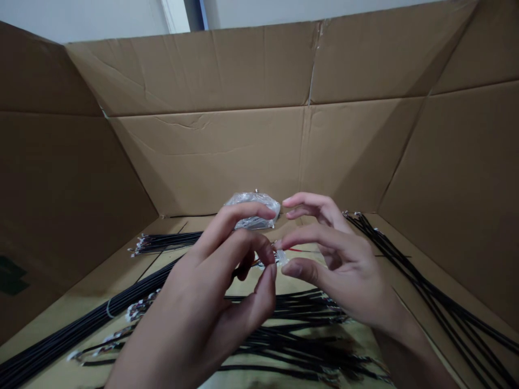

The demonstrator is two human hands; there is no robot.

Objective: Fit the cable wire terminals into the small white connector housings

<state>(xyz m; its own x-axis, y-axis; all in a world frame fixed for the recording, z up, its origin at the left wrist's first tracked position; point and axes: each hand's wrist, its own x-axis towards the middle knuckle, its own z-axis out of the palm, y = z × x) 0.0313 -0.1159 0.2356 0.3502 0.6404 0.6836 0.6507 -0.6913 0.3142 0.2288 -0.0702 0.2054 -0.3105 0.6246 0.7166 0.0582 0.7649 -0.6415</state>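
With left hand (213, 283), nearest: fingertips together, contents unclear | with right hand (344, 256): now pinching clear piece (283, 257) | lengthwise far-left to near-right

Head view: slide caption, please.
Left hand and right hand at a translucent piece, above black cables, inside cardboard walls.
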